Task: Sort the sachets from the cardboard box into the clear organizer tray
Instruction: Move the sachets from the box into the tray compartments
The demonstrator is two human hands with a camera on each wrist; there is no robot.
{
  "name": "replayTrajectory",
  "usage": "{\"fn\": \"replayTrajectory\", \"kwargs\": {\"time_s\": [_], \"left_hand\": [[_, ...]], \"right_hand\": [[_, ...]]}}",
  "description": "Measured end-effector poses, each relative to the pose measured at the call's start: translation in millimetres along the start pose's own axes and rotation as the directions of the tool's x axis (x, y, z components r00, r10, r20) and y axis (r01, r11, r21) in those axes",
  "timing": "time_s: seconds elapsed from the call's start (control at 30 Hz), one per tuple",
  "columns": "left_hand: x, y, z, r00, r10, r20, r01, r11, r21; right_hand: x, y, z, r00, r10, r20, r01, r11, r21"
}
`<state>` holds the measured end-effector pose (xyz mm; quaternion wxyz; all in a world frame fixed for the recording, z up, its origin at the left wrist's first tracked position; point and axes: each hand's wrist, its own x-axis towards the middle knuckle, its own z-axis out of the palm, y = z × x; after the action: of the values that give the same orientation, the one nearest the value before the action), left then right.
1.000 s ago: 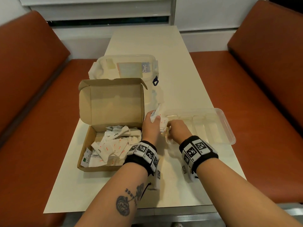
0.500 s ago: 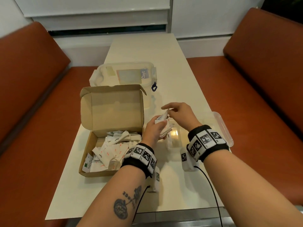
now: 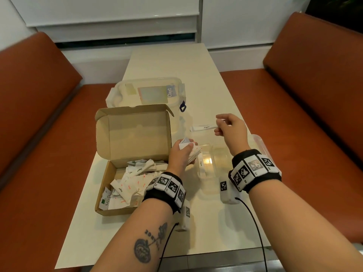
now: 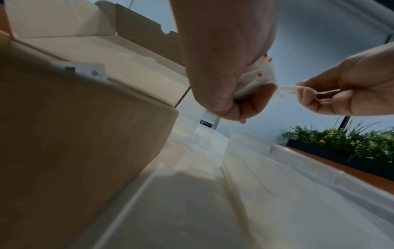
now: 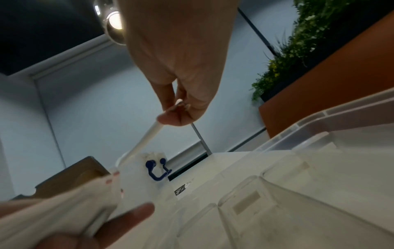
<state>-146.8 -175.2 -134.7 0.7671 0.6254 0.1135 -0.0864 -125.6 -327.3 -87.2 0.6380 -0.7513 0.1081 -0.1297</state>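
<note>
"Sugar" is printed on the stick sachet (image 3: 203,127) pinched in the right hand (image 3: 230,128) and on loose sachets (image 3: 120,188) in the cardboard box (image 3: 102,185), "Stevia" marks a green-logo sachet (image 3: 105,201), and "ClayG" labels the lidded plastic container (image 3: 170,91).

We see a matt brown cardboard box (image 3: 110,193), white paper sachets (image 3: 133,183), a glossy clear plastic tray (image 3: 261,146), a smooth cream table (image 3: 176,65).

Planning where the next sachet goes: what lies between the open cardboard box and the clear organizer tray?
In the head view, the left hand gripping a bundle of sachets sits between the cardboard box and the clear organizer tray.
</note>
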Motion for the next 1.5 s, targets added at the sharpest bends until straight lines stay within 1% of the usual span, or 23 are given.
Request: {"fn": "replayTrajectory", "kwargs": {"time_s": [0.03,0.1,0.2,0.27,0.33,0.43,0.5,0.57,0.6,0.67,0.73,0.8,0.9,0.93,0.97,1.0,1.07,1.13,1.23,1.33,1.5], "left_hand": [[-1,2,2,1.000,0.019,0.016,-0.019,0.999,-0.031],[-2,5,6,0.999,0.044,0.012,-0.042,0.995,-0.092],[-1,10,10,0.997,0.076,0.019,-0.072,0.986,-0.153],[0,11,11,0.993,0.106,0.045,-0.099,0.987,-0.123],[-1,11,12,0.991,0.116,0.067,-0.111,0.991,-0.075],[-3,11,13,0.988,0.115,0.099,-0.110,0.993,-0.049],[-4,12,13,0.987,0.119,0.109,-0.115,0.992,-0.049],[-3,13,12,0.986,0.114,0.120,-0.110,0.993,-0.041],[-2,13,11,0.985,0.108,0.131,-0.107,0.994,-0.018],[-1,13,12,0.981,0.101,0.166,-0.109,0.993,0.042],[1,13,13,0.980,0.094,0.177,-0.107,0.992,0.064],[3,14,14,0.983,0.097,0.156,-0.106,0.993,0.054],[9,16,13,0.986,0.117,0.121,-0.122,0.992,0.034],[10,16,13,0.986,0.129,0.107,-0.133,0.990,0.036],[11,16,13,0.986,0.142,0.090,-0.146,0.989,0.037],[12,15,13,0.985,0.155,0.070,-0.158,0.987,0.037],[14,12,12,0.984,0.175,0.031,-0.176,0.983,0.044],[15,9,10,0.983,0.182,-0.003,-0.182,0.982,0.043],[18,5,7,0.982,0.183,-0.044,-0.180,0.982,0.052],[19,3,5,0.983,0.181,-0.033,-0.179,0.982,0.057],[19,2,5,0.984,0.174,-0.028,-0.172,0.984,0.054]], "right_hand": [[-1,1,-1,0.999,0.032,0.021,-0.033,0.999,0.023],[-5,5,-1,0.994,0.089,0.070,-0.091,0.995,0.034],[-12,10,0,0.980,0.144,0.138,-0.150,0.988,0.033],[-15,12,0,0.971,0.167,0.169,-0.178,0.983,0.052],[-18,12,0,0.964,0.163,0.211,-0.178,0.983,0.054],[-20,12,1,0.953,0.142,0.268,-0.135,0.990,-0.044],[-18,14,1,0.965,0.149,0.215,-0.136,0.988,-0.074],[-17,16,-1,0.975,0.173,0.142,-0.167,0.985,-0.051],[-16,17,-2,0.973,0.185,0.135,-0.183,0.983,-0.028],[-17,16,-3,0.963,0.196,0.184,-0.194,0.981,-0.029],[-19,14,-1,0.949,0.195,0.247,-0.176,0.979,-0.098],[-20,12,-1,0.933,0.200,0.298,-0.167,0.977,-0.133],[-21,9,-2,0.888,0.242,0.391,-0.209,0.970,-0.125],[-20,8,-2,0.880,0.261,0.396,-0.215,0.964,-0.157],[-20,8,-1,0.884,0.275,0.377,-0.204,0.954,-0.219],[-19,8,0,0.899,0.277,0.340,-0.170,0.934,-0.313],[-18,10,3,0.928,0.266,0.261,-0.100,0.853,-0.513],[-20,14,10,0.934,0.282,0.222,-0.082,0.771,-0.631],[-28,21,21,0.934,0.293,0.206,-0.070,0.713,-0.698],[-36,29,32,0.946,0.233,0.224,0.026,0.635,-0.772],[-43,42,41,0.931,0.228,0.287,0.132,0.520,-0.844]]}}
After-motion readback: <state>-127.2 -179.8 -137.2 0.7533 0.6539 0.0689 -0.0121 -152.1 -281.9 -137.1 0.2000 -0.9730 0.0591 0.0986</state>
